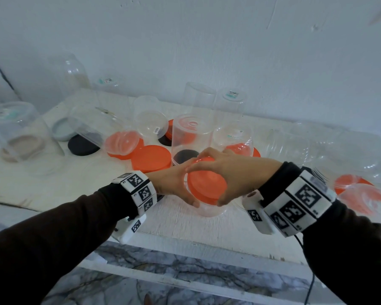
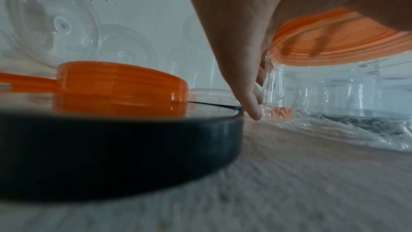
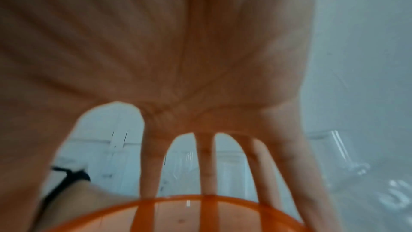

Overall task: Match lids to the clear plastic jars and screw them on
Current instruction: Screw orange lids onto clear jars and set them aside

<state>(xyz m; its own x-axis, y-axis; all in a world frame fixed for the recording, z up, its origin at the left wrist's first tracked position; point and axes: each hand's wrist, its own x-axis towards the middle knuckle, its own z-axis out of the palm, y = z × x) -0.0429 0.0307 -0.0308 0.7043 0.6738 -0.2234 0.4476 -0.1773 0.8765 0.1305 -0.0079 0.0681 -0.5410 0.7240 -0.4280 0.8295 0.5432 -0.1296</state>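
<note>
Orange lid sits on a clear jar near the front of the counter; my right hand curls over it, fingers spread down around its rim, while my left hand grips the jar's side. Around them lie more orange lids, black lids and upturned clear jars on the pale, worn wood. Behind is a bare white wall; below the front edge, marbled floor. Motion blurs my right wrist view.

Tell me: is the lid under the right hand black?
No, the lid gripped by the right hand is orange, sitting on the clear jar.
</note>
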